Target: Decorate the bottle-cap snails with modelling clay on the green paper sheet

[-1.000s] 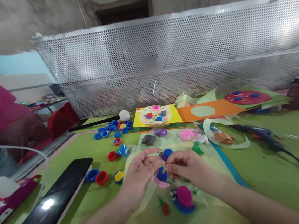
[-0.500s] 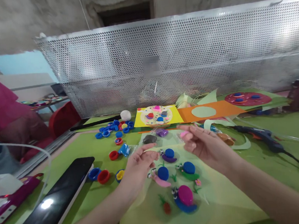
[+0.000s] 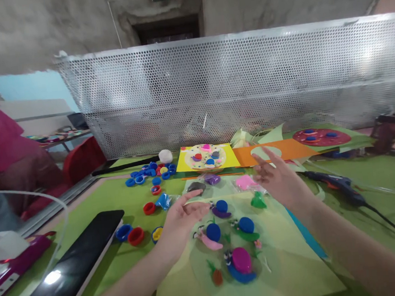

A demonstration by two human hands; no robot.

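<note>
My left hand [image 3: 181, 217] hovers over the left side of a pale yellow-green sheet [image 3: 183, 293]; its thumb and a finger press together, and what they pinch, if anything, is too small to make out. My right hand [image 3: 277, 175], fingers spread and holding nothing, is raised beside a bag of pink clay [image 3: 245, 182]. Between my hands lie several clay snails: a blue-shelled one on purple [image 3: 221, 207], a pink-bodied one [image 3: 209, 240], a green-bodied one [image 3: 246, 227] and a magenta-shelled one [image 3: 241, 262]. A small orange-brown carrot shape [image 3: 217, 277] sits lower left.
Bottle caps [image 3: 135, 236] and a black phone [image 3: 76, 262] lie to the left. Clay bags, purple [image 3: 211, 179] and green [image 3: 258, 200], surround the sheet. A glue gun [image 3: 333, 183] with its cord is at right. Behind stand a snail picture [image 3: 181, 166] and a perforated metal screen [image 3: 247, 82].
My right hand has lifted and moved right, its fingers spreading away from the pink clay. The green clay bag now shows. My left hand keeps nearly the same place. The view has tilted up slightly.
</note>
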